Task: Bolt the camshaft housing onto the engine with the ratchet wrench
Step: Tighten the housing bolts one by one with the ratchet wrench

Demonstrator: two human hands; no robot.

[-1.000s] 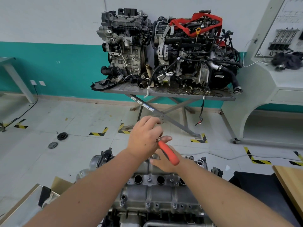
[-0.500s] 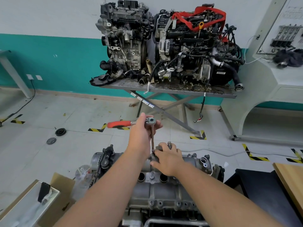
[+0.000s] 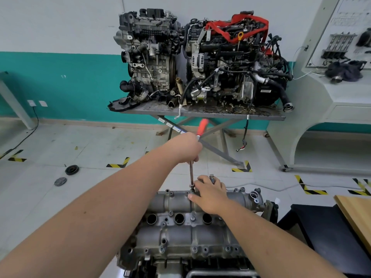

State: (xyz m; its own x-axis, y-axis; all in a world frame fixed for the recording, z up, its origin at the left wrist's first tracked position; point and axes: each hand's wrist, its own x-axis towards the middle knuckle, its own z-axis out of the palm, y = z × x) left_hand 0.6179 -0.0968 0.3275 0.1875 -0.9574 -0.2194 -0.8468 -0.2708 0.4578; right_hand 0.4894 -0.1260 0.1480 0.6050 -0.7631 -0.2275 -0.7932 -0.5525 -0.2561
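Swung round since half a second ago, the red-handled ratchet wrench (image 3: 202, 127) now points its handle away toward the far wall instead of out to the left, a sign of spinning the tool through a turn. The left hand (image 3: 188, 147) is wrapped round the wrench head at the top, fingers curled tight on it, which puts the palm right over the turning axis so the tool can be twirled quickly rather than levered. From that fist a slim chrome extension bar (image 3: 191, 174) drops almost straight down to a bolt on the far edge of the grey cast-aluminium camshaft housing (image 3: 180, 235), which lies on top of the engine block just below the camera. The right hand (image 3: 210, 194) rests on the housing beside the foot of the bar, thumb and forefinger closing on the socket end, most likely to keep it seated square on the bolt head; whether the fingers truly clamp it or only touch it I cannot tell. Several more bolts show along the near flange, and 3 round bores open in a row across the middle. Beyond, 2 display engines sit on a grey steel scissor-leg table (image 3: 261, 116) against the teal-and-white wall. My reading is that this bolt is being run down fast, with final tightening not yet done.
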